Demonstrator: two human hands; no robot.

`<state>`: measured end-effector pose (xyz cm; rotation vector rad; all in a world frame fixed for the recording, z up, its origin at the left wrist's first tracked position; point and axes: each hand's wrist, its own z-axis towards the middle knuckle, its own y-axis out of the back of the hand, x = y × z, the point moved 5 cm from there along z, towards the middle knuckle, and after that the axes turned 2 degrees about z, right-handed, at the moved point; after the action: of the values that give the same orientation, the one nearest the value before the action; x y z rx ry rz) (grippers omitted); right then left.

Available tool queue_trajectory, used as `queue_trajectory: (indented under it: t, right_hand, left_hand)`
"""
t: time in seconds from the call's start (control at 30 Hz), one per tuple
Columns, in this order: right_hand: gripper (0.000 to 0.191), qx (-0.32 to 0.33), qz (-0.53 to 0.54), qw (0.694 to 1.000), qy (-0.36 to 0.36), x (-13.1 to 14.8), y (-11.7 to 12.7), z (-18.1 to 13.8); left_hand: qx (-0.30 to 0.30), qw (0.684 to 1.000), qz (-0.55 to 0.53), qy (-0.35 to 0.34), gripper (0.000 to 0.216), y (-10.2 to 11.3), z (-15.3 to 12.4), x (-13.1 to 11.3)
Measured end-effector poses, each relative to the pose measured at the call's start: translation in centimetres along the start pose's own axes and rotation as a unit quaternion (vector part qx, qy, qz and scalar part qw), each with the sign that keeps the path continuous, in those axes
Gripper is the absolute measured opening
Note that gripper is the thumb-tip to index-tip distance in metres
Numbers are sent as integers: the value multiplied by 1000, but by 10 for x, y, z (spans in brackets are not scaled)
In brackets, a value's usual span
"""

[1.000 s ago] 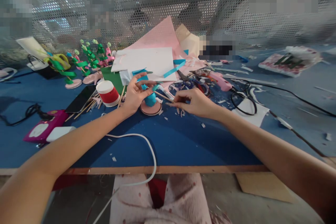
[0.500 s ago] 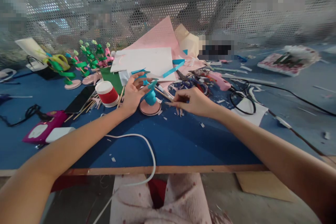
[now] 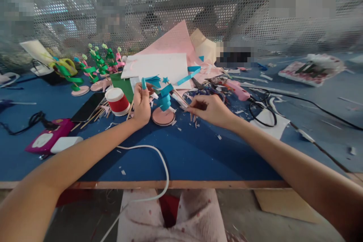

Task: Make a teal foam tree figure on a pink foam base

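A blue foam spiral [image 3: 164, 98] winds up a thin stick with a small blue star on top, standing on a round pink base [image 3: 163, 117]. My left hand [image 3: 141, 104] is raised just left of it, thumb and fingers pinched on the end of a blue strip. My right hand [image 3: 210, 109] rests on the blue table [image 3: 198, 151] to the right, fingers closed on a thin wooden stick [image 3: 178, 95] that slants up toward the spiral.
A red and white cup [image 3: 117, 101], loose sticks and a black phone [image 3: 87, 106] lie left of my hand. Finished green craft stems [image 3: 95, 66] stand at back left. White and pink sheets [image 3: 159, 64], a pink glue gun [image 3: 236, 88], black cables and a magenta device [image 3: 47, 138] surround the work.
My left hand rose from cupping the blue piece on the base to pinching its strip higher up. The blue foam now stretches upward as a spiral. My right hand barely moved.
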<state>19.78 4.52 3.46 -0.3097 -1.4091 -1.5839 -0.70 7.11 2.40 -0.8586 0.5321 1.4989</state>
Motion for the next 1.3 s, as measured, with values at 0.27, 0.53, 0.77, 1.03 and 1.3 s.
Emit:
queue_trajectory:
  t: [0.27, 0.53, 0.77, 1.03, 1.3]
  right_hand:
    - [28, -78, -5, 997, 10, -1, 8, 1]
    - [33, -19, 19, 1000, -11, 0, -2, -1]
    - [25, -17, -58, 997, 44, 7, -7, -3]
    - [24, -12, -89, 992, 95, 14, -11, -6]
    - [26, -14, -100, 988, 114, 19, -13, -8]
  left_hand:
    - [-74, 990, 25, 120, 38, 11, 5, 14]
    - [21, 997, 44, -57, 41, -3, 0, -2]
    - [109, 993, 22, -41, 43, -13, -2, 4]
    - [92, 995, 33, -26, 36, -14, -5, -7]
    - [122, 992, 26, -9, 31, -16, -6, -8]
